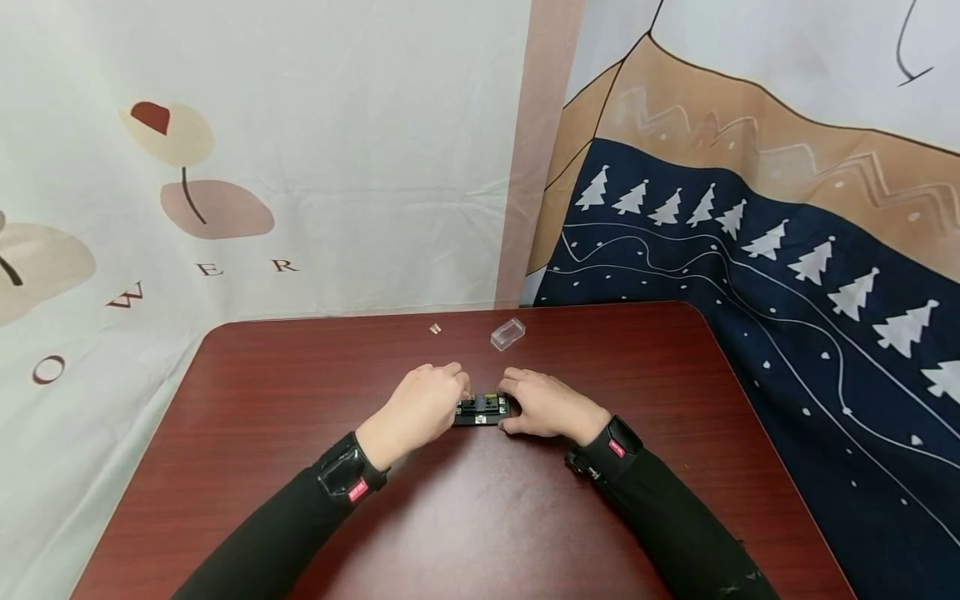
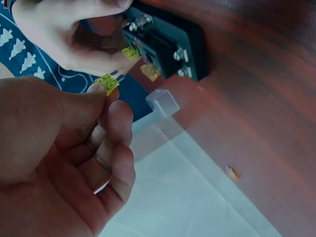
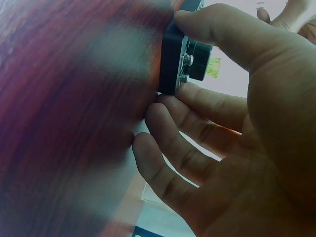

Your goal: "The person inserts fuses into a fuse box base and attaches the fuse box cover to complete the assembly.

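A black fuse block (image 1: pixel 481 410) with metal screw terminals lies on the table between the two hands. My right hand (image 1: pixel 551 406) grips its right end, thumb on the near edge and fingers on the far side. In the left wrist view, my left hand (image 2: pixel 69 133) pinches a yellow blade fuse (image 2: pixel 107 85) between thumb and forefinger, its prongs pointing at the block but apart from it. Another yellow fuse (image 2: pixel 131 53) and a tan fuse (image 2: pixel 150 71) sit in the block. The right wrist view shows yellow (image 3: pixel 213 67) beyond the block's raised middle.
Behind the hands, a small clear plastic box (image 1: pixel 507 334) lies near the table's back edge. A tiny tan piece (image 1: pixel 435 328), perhaps a fuse, lies to its left. Printed cloths (image 1: pixel 375 167) hang behind the reddish-brown table (image 1: pixel 300 367).
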A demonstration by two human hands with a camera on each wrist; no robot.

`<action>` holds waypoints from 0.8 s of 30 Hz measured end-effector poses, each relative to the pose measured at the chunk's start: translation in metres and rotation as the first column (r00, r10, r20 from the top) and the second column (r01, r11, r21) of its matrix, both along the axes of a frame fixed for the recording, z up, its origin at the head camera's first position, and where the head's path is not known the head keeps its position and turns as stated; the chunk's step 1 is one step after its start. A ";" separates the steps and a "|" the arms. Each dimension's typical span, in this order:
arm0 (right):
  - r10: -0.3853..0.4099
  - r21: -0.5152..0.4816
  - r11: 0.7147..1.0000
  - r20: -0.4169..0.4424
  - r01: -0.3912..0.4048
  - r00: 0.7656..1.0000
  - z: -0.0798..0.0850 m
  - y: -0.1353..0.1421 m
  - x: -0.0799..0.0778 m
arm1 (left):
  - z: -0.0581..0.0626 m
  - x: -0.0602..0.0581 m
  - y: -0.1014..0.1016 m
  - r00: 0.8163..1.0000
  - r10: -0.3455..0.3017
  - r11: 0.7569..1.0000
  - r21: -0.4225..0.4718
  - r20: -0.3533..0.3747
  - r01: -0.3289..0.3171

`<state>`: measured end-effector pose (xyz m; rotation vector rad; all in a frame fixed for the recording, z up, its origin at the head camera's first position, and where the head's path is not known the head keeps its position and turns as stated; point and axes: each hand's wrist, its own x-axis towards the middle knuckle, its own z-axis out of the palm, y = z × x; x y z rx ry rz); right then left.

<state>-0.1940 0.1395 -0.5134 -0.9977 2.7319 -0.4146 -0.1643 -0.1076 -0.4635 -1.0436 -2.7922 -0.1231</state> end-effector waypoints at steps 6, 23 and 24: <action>0.002 0.001 1.000 0.005 -0.002 1.000 0.003 0.000 0.001 | -0.006 0.003 0.003 1.000 -0.021 1.000 -0.007 0.002 0.021; -0.006 0.014 1.000 0.000 0.006 1.000 -0.001 0.001 0.000 | -0.016 0.001 0.005 1.000 0.001 0.999 -0.037 0.020 0.000; -0.006 0.015 1.000 0.000 0.006 1.000 -0.001 0.001 0.000 | -0.016 0.001 0.005 1.000 0.000 0.999 -0.040 0.015 0.001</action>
